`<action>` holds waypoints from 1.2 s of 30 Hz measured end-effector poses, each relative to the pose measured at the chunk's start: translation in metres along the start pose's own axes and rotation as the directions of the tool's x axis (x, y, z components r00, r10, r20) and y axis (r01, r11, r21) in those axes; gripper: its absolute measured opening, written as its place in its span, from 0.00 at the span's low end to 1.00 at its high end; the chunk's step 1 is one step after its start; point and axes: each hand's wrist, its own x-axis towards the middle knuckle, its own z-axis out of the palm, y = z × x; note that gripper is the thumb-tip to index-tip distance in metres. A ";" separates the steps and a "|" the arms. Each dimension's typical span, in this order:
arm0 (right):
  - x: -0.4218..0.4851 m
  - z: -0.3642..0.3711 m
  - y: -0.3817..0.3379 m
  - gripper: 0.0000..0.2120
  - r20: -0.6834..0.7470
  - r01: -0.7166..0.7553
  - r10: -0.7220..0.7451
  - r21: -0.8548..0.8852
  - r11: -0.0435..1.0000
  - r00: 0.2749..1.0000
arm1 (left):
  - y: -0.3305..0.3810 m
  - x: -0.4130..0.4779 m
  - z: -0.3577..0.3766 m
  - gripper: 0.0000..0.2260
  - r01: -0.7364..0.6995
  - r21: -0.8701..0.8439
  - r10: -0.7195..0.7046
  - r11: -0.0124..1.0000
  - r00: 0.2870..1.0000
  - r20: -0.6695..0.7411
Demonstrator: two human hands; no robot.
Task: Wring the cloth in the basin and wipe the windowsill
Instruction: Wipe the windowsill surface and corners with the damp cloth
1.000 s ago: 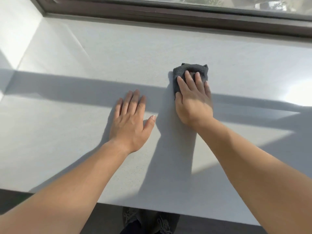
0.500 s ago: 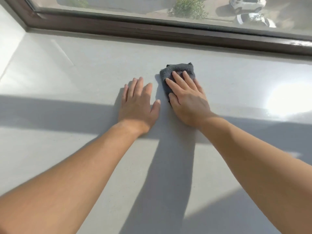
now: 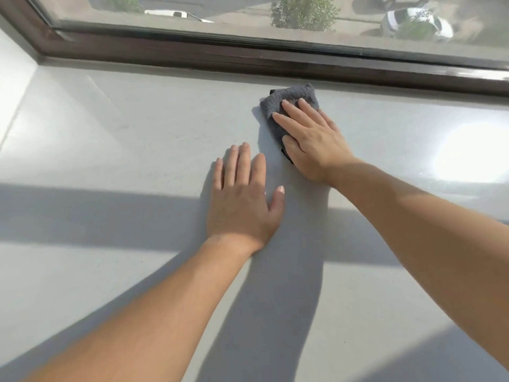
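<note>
A folded dark grey cloth lies flat on the pale grey windowsill, close to the window frame. My right hand presses on it with straight fingers and covers its near half. My left hand rests flat on the bare sill, fingers straight, a little nearer to me and left of the cloth. No basin is in view.
A dark brown window frame runs along the far edge of the sill, with glass above it. A white side wall closes the sill at the left. A bright sun glare lies on the sill at the right.
My right hand has pushed the cloth away from me, up to near the window frame. My left hand has stayed flat on the sill. The camera has tilted up and moved closer.
</note>
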 end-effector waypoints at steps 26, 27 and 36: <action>-0.037 -0.006 0.068 0.26 -0.083 -0.267 0.269 0.044 0.963 0.959 | 0.012 -0.011 0.007 0.32 0.006 0.080 -0.009 0.997 0.999 0.038; -0.043 -0.007 0.074 0.26 -0.064 -0.204 0.205 0.031 0.979 0.977 | 0.013 -0.011 0.008 0.31 0.009 0.087 -0.012 0.996 0.999 0.038; -0.060 -0.014 0.100 0.27 -0.124 -0.444 0.453 0.097 0.891 0.883 | 0.060 -0.039 0.009 0.30 0.026 0.050 -0.030 0.998 0.995 0.090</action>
